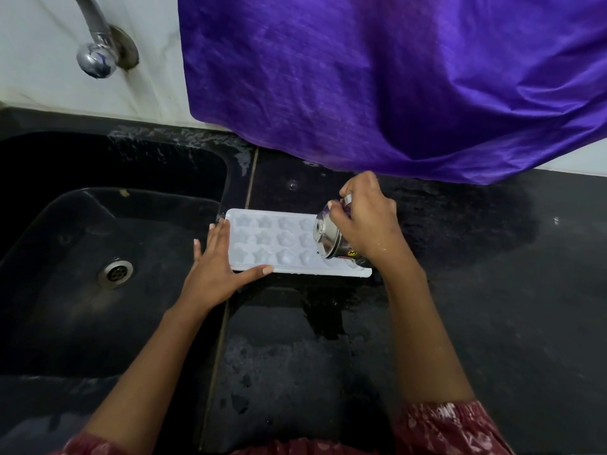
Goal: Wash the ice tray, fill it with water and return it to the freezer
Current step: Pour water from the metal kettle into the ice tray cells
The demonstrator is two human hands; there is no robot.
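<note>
A white ice tray (262,239) with star-shaped cells lies flat on the black counter, just right of the sink. My left hand (213,270) rests open against the tray's left end, fingers straight, thumb along its near edge. My right hand (364,221) grips a small steel cup (330,239), tilted over the right end of the tray with its base turned toward me. The cup hides the tray's rightmost cells. Whether water is flowing cannot be made out.
A black sink (82,244) with a steel drain (115,272) lies to the left, under a chrome tap (95,57) on the white wall. A purple cloth (377,80) hangs over the counter's back. The counter (476,290) is wet around the tray.
</note>
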